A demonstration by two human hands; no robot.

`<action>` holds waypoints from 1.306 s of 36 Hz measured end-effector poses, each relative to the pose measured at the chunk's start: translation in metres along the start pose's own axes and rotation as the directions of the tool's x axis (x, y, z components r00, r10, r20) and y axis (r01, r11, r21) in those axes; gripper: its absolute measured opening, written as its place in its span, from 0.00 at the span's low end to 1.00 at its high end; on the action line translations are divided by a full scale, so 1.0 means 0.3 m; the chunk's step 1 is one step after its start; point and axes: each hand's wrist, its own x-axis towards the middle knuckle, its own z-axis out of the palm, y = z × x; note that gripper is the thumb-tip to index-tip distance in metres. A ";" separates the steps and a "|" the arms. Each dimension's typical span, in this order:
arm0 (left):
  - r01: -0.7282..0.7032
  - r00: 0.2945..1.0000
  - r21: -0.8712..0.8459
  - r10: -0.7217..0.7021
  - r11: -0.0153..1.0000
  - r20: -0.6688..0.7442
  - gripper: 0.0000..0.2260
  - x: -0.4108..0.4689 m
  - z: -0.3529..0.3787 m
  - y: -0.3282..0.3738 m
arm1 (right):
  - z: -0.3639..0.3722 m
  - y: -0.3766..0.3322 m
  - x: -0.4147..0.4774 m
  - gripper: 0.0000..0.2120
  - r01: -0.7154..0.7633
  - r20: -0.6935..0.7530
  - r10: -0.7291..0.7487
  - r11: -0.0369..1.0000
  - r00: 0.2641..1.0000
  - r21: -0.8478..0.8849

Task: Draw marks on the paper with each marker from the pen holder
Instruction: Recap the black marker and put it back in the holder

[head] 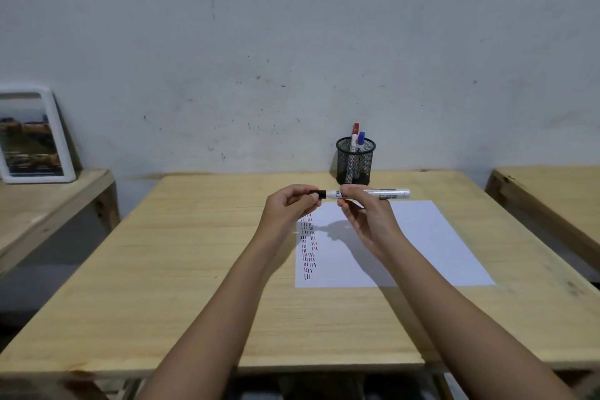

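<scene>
Overhead, both hands hold a marker [373, 194] above the wooden table [194, 253].

pen holder [355, 161] behind paper [422, 237], on table [194, 253]

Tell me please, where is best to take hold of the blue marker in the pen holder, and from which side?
Probably from above. The blue marker stands nearly upright in the mesh pen holder, and only its cap end rises over the rim. Pinch that exposed top and lift straight up. The red marker stands close on its left, so coming in from the right side seems easier.
</scene>
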 end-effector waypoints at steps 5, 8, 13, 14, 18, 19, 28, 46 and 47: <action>-0.013 1.000 -0.027 0.013 1.000 0.004 0.06 -0.018 0.010 0.011 | -0.003 -0.008 -0.007 0.02 -0.014 0.015 0.014 1.000 1.000 0.002; -0.021 1.000 -0.022 0.021 1.000 -0.007 0.05 -0.022 0.009 0.016 | -0.007 -0.013 -0.017 0.02 -0.009 0.031 0.009 1.000 0.999 -0.012; -0.017 1.000 -0.070 0.017 0.997 -0.010 0.06 -0.032 0.017 0.017 | 0.003 -0.018 -0.035 0.04 0.064 0.048 -0.062 0.997 0.997 -0.041; -0.016 1.000 -0.078 0.015 0.997 -0.007 0.06 -0.035 0.022 0.018 | 0.004 -0.015 -0.037 0.03 0.061 0.048 -0.060 0.998 0.997 -0.028; -0.024 1.000 -0.078 0.024 0.997 0.005 0.06 -0.046 0.029 0.016 | 0.000 -0.004 -0.043 0.03 0.068 0.043 -0.068 0.998 0.997 -0.006; -0.031 0.999 -0.070 0.031 0.997 0.009 0.05 -0.047 0.028 0.017 | 0.000 -0.003 -0.043 0.03 0.073 0.048 -0.073 0.997 0.996 -0.012; -0.075 0.996 0.113 0.070 0.991 0.054 0.03 -0.021 0.030 0.035 | -0.013 -0.006 -0.036 0.04 0.069 0.081 -0.069 0.998 0.994 -0.003; -0.117 0.992 0.071 0.119 0.991 -0.036 0.06 0.020 0.012 0.137 | -0.107 -0.097 -0.039 0.10 0.260 0.288 -0.078 0.691 0.955 -0.674; -0.131 0.991 0.104 0.134 0.986 -0.021 0.07 0.022 0.027 0.144 | -0.099 -0.098 -0.043 0.11 0.282 0.301 -0.081 0.632 0.950 -0.722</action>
